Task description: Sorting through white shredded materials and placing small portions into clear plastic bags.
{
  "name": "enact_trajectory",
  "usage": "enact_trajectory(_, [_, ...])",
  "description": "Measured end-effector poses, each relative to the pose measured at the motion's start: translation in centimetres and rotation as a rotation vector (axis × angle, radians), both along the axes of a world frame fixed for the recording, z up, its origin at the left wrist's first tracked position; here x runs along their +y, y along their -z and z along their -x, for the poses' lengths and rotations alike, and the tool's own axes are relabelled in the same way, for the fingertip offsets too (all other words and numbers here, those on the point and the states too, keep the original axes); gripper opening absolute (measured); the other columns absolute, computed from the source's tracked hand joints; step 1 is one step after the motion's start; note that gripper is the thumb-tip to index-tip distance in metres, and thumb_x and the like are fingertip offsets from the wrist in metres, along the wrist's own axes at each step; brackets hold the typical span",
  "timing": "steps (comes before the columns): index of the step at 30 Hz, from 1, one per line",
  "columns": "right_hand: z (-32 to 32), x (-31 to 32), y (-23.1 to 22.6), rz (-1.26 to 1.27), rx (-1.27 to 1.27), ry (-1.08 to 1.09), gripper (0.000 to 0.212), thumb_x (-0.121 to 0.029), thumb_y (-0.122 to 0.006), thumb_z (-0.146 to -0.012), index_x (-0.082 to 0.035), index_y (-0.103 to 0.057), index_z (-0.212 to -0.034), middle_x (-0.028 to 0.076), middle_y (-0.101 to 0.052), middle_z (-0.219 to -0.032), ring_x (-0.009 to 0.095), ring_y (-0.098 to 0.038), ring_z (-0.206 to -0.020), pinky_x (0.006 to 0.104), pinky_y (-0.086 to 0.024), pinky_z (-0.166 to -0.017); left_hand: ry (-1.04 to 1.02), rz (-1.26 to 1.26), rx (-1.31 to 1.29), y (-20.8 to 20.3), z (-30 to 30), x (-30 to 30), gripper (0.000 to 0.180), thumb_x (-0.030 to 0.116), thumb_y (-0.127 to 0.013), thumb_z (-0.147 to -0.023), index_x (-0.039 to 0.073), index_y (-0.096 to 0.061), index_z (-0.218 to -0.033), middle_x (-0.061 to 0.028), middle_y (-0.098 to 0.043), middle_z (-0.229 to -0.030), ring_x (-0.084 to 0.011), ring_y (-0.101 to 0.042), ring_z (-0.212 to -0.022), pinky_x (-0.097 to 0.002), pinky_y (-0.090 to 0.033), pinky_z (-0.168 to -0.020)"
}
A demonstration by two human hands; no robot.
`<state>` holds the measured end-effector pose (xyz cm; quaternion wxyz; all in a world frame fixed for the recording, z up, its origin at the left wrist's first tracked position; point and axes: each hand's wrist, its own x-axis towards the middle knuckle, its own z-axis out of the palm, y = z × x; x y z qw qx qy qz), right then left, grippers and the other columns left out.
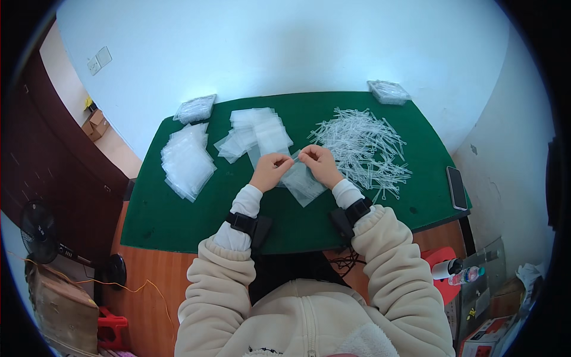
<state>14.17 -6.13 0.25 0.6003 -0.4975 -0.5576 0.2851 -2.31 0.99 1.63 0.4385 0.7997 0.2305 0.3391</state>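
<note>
My left hand (pixel 270 171) and my right hand (pixel 320 164) are close together over the middle of the green table, fingers pinched. Between them hangs a clear plastic bag (pixel 305 185), held near its upper edge; what is inside it, if anything, I cannot make out. Just beyond my hands lies a loose spread of flat clear bags (pixel 253 128). To the right of my right hand is a heap of thin clear plastic sticks with looped ends (pixel 360 146). Left of my left hand, clear bags lie in an overlapping stack (pixel 187 160).
Clear packs stand at the table's far left (pixel 196 109) and far right (pixel 389 92) corners. A phone (pixel 457 187) lies at the right edge of the green table (pixel 178 229). A red stool (pixel 443 262) holding bottles stands at right; a black fan (pixel 41 229) is at left.
</note>
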Motion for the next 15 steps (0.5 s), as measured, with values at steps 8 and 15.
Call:
enact_trajectory(8, [-0.9, 0.4, 0.0, -0.049, 0.055, 0.095, 0.006, -0.01, -0.06, -0.078, -0.004, -0.059, -0.079, -0.001, -0.056, -0.07, 0.007, -0.049, -0.063, 0.0214, -0.04, -0.058, -0.068, -0.205, 0.035, -0.3, 0.8, 0.7, 0.016, 0.015, -0.062, -0.076, -0.001, -0.063, -0.079, -0.0083, -0.059, -0.07, -0.0166, -0.056, -0.062, -0.0276, -0.044, -0.058])
enact_trajectory(15, [0.1, -0.5, -1.4, -0.428, -0.79, 0.326, 0.009, -0.005, -0.062, -0.07, -0.008, -0.06, -0.079, 0.005, -0.055, -0.076, 0.023, -0.051, -0.077, 0.0319, -0.04, -0.068, -0.158, -0.449, 0.129, -0.5, 0.6, 0.1, 0.009, 0.013, -0.062, -0.073, 0.004, -0.064, -0.075, -0.0089, -0.056, -0.069, -0.025, -0.055, -0.062, -0.0334, -0.044, -0.057])
